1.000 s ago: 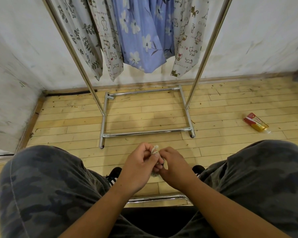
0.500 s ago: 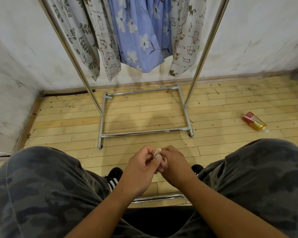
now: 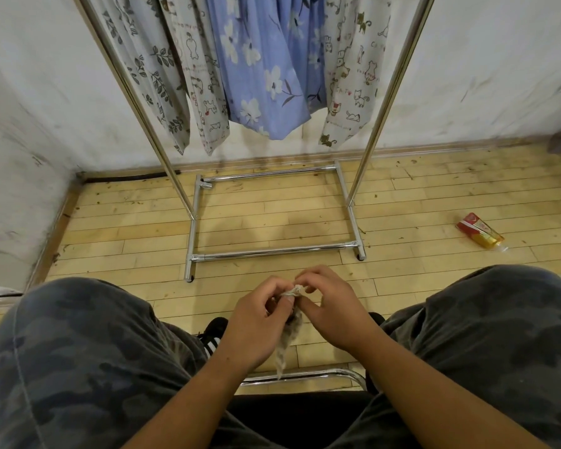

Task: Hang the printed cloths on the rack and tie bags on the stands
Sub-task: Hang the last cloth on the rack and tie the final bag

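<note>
Both hands meet between the knees. The left hand (image 3: 256,322) and the right hand (image 3: 334,309) each pinch the top of a pale crumpled strip (image 3: 288,338), judged to be one of the bags; its material is too small to identify. Fingers of both hands are curled round it, and its tail hangs free below them. This two-handed pinch suits opening or untangling the strip before tying.

Directly beneath the hands runs a chrome bar (image 3: 305,375). A shoe (image 3: 212,332) shows just below the left hand. The camouflage-clad knees (image 3: 78,335) flank the hands closely on either side, so lateral room is limited; open room lies forward.

Ahead of the hands, bare wooden floor (image 3: 127,228) separates them from the rack (image 3: 272,251). Its base frame rests near the wall. The printed cloths (image 3: 259,76) already hang from it, their lower edges well above the base. Well apart to the right of the right hand lies a red and yellow packet (image 3: 480,234).
</note>
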Demonstrator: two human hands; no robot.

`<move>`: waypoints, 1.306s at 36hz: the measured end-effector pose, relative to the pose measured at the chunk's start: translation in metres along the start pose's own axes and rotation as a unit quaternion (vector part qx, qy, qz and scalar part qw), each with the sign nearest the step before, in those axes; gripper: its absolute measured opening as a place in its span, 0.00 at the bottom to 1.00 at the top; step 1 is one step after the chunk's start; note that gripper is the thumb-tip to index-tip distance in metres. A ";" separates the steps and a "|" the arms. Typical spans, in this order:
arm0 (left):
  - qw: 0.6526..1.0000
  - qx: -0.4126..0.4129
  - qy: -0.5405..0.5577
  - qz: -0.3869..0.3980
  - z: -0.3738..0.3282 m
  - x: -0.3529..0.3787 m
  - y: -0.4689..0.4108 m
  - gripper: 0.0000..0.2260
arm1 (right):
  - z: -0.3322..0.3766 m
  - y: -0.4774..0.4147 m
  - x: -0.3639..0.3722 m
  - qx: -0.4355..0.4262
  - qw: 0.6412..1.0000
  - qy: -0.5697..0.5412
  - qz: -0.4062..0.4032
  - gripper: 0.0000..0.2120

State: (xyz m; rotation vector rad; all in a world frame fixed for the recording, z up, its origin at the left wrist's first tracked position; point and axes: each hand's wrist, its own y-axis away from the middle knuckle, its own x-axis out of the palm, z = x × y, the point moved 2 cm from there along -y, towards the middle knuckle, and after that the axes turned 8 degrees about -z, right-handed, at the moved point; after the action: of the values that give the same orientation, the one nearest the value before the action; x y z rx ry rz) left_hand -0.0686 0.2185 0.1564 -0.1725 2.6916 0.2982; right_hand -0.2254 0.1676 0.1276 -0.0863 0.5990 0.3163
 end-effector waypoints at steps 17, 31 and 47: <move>0.994 0.065 -0.066 -0.052 0.016 0.003 -0.007 0.06 | 0.009 0.001 -0.001 0.140 0.984 -0.081 0.079 0.07; 0.996 -0.012 -0.092 -0.002 0.035 0.005 -0.010 0.21 | 0.012 -0.002 -0.012 0.201 0.970 -0.128 0.044 0.11; 0.995 0.025 -0.100 -0.015 0.056 0.022 -0.013 0.18 | 0.055 -0.003 -0.012 0.207 0.942 -0.236 0.120 0.12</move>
State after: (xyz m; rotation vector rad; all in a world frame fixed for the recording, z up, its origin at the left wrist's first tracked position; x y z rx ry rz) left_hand -0.0637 0.2175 0.0956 -0.1588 2.4930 0.2260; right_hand -0.2043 0.1713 0.1801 0.4629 0.1860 0.4236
